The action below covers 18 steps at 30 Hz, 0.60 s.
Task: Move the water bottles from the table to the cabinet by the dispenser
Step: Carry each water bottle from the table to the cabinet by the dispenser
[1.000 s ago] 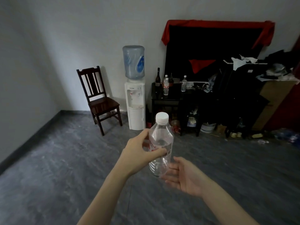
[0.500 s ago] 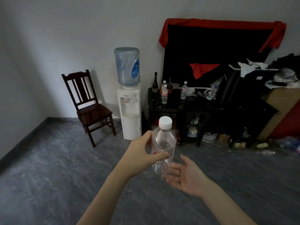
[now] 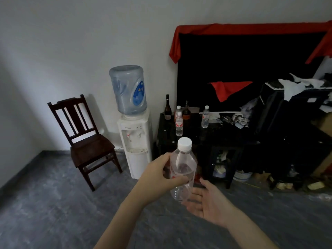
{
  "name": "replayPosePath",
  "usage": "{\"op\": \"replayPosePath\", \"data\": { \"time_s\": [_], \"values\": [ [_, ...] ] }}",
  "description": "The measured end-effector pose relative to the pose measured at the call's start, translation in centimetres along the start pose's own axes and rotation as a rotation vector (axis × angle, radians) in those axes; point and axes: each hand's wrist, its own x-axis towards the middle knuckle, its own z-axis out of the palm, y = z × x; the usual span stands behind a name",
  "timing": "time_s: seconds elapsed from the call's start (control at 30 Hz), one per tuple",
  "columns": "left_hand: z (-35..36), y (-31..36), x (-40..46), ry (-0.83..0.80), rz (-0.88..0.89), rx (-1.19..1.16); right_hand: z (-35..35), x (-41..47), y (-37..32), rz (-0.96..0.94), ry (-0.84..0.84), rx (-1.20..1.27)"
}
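My left hand (image 3: pixel 158 178) grips the water bottle (image 3: pixel 183 169) upright at mid-body, fingers and thumb curled round it. My right hand (image 3: pixel 208 203), fingers spread, palm up, sits under its base. Black cabinet (image 3: pixel 197 139) far ahead, right of the dispenser (image 3: pixel 134 137), three bottles on top.

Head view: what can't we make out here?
- Held bottle: its label is covered by the left hand; fill level is unclear through the clear plastic.
- Cabinet: its top is dark, so free space for the bottle is hard to judge; the lower shelf contents are in shadow.
- Bottles on the cabinet: labels too small to read.
- Right hand: open beside the bottle's base; contact cannot be told.
- Source table: out of frame.
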Motion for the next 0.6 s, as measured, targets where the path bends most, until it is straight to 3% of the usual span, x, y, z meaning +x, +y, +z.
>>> {"op": "replayPosePath", "data": {
  "time_s": [0.3, 0.6],
  "values": [
    [0.1, -4.8, 12.7, 0.035, -0.063, 0.052, -0.9, 10.4, -9.1, 0.067, 0.021, -0.033],
    [-0.3, -13.8, 28.4, -0.004, -0.079, 0.040, -1.6, 25.1, -18.4, 0.102, 0.101, -0.022]
  ]
}}
